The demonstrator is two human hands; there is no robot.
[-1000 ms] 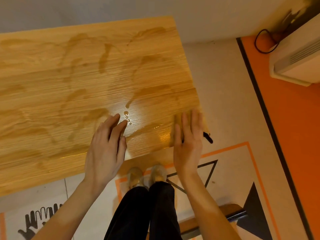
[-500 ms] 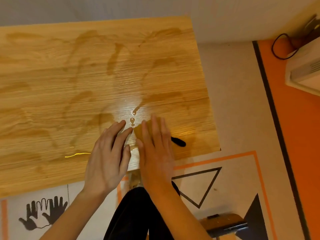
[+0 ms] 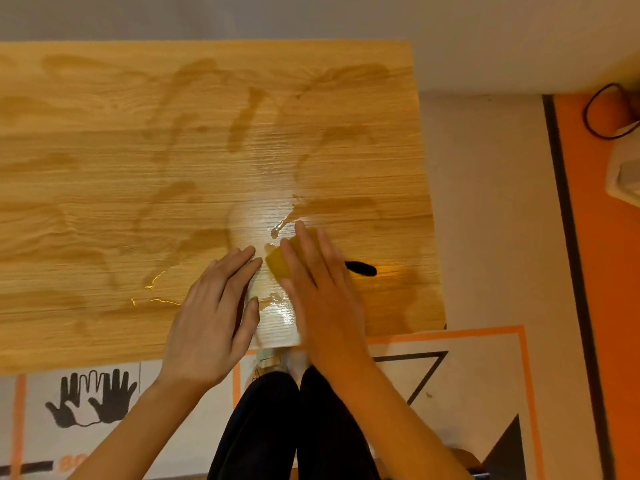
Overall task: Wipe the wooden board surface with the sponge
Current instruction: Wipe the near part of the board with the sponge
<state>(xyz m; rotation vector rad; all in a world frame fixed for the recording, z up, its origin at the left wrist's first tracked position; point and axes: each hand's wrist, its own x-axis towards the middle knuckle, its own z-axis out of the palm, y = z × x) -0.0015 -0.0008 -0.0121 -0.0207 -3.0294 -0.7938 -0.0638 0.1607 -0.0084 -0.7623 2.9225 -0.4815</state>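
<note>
A wide wooden board [image 3: 104,188] fills the upper left, streaked with darker wet wipe marks and a shiny puddle near its front edge. A yellow sponge [image 3: 279,263] lies flat on the board near that puddle. My right hand [image 3: 320,289] presses on the sponge with straight fingers and covers most of it. A black end [image 3: 362,268] sticks out to the right from under this hand. My left hand [image 3: 214,313] rests flat on the board just left of the sponge, fingers straight.
The board's right edge [image 3: 427,202] drops to a pale floor with orange and black markings. A white unit [image 3: 623,171] and a black cable [image 3: 595,112] sit at the far right. My dark-trousered legs [image 3: 294,427] stand at the board's front edge.
My right hand has slid the sponge leftward from the board's right front corner to beside my left hand. The left hand has stayed in place. The view has shifted slightly right.
</note>
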